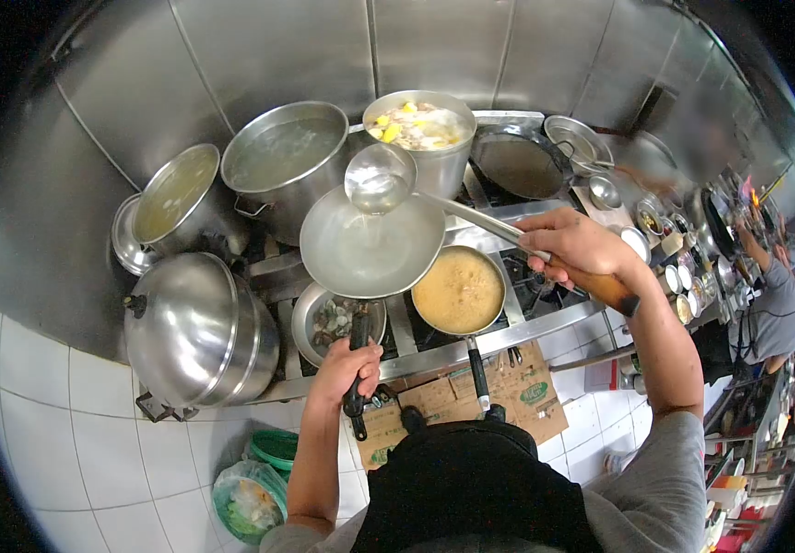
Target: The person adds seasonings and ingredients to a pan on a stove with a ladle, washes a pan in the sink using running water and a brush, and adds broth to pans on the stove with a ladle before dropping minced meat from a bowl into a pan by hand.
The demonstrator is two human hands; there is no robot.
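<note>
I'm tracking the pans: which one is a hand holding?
The pale pan under the ladle: the left hand grips its black handle. No hand holds the brown-liquid pan or the pan of grey pieces.

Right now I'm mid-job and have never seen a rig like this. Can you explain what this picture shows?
There is no machine here: one camera, worn on a person's head, looks forward and down at their two bare hands. The left hand grips a pale pan by its black handle. The right hand holds a long ladle, its bowl over that pan. Below is a stove. Nearer the body are a skillet of brown liquid and a steel pan of dark pieces I can't identify. Farther back stands a tall pot with yellow pieces in it.
</note>
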